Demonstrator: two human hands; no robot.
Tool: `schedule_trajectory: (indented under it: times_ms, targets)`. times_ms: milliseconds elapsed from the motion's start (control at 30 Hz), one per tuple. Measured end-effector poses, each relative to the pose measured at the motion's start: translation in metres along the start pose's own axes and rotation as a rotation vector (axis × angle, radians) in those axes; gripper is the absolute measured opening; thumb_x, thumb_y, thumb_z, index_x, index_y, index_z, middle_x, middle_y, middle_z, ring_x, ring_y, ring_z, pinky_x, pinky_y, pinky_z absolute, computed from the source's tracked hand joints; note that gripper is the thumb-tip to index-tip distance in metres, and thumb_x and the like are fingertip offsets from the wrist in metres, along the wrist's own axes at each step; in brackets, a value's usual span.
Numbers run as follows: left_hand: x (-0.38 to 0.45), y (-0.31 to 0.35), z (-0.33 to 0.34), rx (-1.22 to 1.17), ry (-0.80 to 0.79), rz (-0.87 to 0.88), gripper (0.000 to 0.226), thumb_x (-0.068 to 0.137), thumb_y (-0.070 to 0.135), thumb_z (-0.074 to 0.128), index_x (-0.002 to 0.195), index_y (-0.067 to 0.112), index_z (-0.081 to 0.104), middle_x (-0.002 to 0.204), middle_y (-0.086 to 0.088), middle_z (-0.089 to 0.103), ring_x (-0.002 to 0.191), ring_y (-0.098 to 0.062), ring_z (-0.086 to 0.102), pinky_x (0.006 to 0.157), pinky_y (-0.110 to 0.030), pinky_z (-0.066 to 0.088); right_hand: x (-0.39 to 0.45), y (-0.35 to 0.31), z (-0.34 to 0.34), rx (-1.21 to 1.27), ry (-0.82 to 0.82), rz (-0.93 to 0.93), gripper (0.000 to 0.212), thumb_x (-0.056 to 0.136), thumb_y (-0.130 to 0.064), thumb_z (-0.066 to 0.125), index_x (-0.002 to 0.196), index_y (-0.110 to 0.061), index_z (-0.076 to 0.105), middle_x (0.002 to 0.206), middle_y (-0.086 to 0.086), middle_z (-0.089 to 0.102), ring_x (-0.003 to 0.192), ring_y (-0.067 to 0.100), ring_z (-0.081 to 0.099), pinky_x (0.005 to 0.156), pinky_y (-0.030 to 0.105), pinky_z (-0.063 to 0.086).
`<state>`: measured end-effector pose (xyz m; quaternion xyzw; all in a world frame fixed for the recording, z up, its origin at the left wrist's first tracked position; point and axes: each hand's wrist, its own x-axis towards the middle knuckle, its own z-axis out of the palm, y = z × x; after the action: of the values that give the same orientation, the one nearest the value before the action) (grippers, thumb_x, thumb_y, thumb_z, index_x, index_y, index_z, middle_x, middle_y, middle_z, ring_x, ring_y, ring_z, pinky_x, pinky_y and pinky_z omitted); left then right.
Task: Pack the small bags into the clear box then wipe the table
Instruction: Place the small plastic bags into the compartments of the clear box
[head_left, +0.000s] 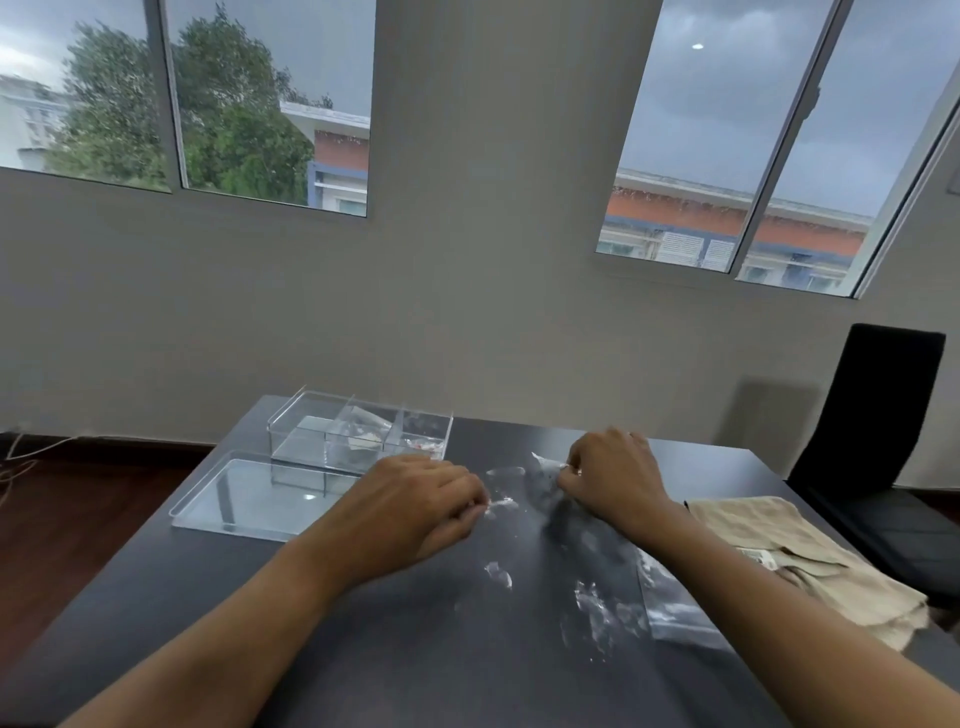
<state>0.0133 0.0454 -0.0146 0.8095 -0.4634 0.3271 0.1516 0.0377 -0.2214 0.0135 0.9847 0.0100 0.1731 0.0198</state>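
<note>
A clear box (291, 434) with dividers stands at the table's far left, with small bags in its middle and right compartments. Its clear lid (208, 501) lies flat in front of it. Both hands pinch one small clear bag (540, 480) near the table's middle: my left hand (421, 501) holds its left end, my right hand (613, 478) its right end. More small clear bags lie loose on the dark table (260, 623): one (500, 574) at the centre, a crumpled one (597, 608), and a flat one (670, 608) partly under my right forearm.
A folded beige cloth (795, 551) lies at the table's right edge. A black chair (878, 447) stands just beyond it. The wall with windows is behind the table, and a cable lies on the wooden floor at far left.
</note>
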Motion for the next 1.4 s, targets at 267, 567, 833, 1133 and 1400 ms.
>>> schedule_trajectory:
  times_ms: [267,567,833,1133,1400]
  targets:
    - [-0.006,-0.027,-0.009,-0.335,0.390,-0.539,0.005,0.089,0.028,0.080,0.094,0.028,0.080,0.073,0.018,0.076,0.065,0.001,0.072,0.066,-0.022,0.059,0.018,-0.010,-0.046,0.752,0.025,0.137,0.011,0.088,-0.023,0.072,0.083,-0.016,0.079,0.068,-0.001,0.077,0.062,0.014,0.073,0.060,0.026,0.050]
    - [-0.015,-0.050,-0.033,-0.679,0.569,-0.860,0.021,0.081,0.016,0.086,0.102,0.018,0.083,0.088,0.004,0.082,0.083,-0.015,0.079,0.085,-0.033,0.063,0.052,-0.057,-0.049,1.511,-0.177,0.235,0.014,0.094,-0.012,0.073,0.101,-0.001,0.070,0.079,0.012,0.068,0.052,0.015,0.067,0.048,0.023,0.051]
    - [-0.017,-0.069,-0.052,-0.855,0.808,-0.975,0.036,0.082,0.054,0.073,0.091,0.021,0.082,0.087,-0.003,0.082,0.082,-0.019,0.079,0.079,-0.027,0.063,0.066,-0.106,-0.028,1.617,-0.247,0.177,0.010,0.095,-0.002,0.069,0.100,0.007,0.068,0.091,0.028,0.073,0.084,0.035,0.076,0.067,0.031,0.065]
    - [-0.045,-0.145,-0.049,-0.566,0.551,-1.264,0.007,0.087,0.014,0.079,0.092,0.018,0.080,0.085,-0.006,0.080,0.080,-0.023,0.079,0.082,-0.035,0.063,0.076,-0.139,0.012,0.946,0.012,-0.334,0.010,0.084,-0.025,0.069,0.078,-0.022,0.063,0.075,-0.001,0.075,0.072,0.011,0.074,0.072,0.035,0.061]
    - [-0.031,-0.154,-0.039,0.012,-0.017,-1.124,0.019,0.092,0.027,0.063,0.097,0.035,0.080,0.107,0.010,0.079,0.107,-0.019,0.069,0.100,-0.035,0.046,0.085,-0.144,0.037,0.574,-0.119,-0.657,0.036,0.094,-0.056,0.060,0.106,-0.023,0.069,0.123,-0.004,0.070,0.122,0.015,0.063,0.107,0.037,0.049]
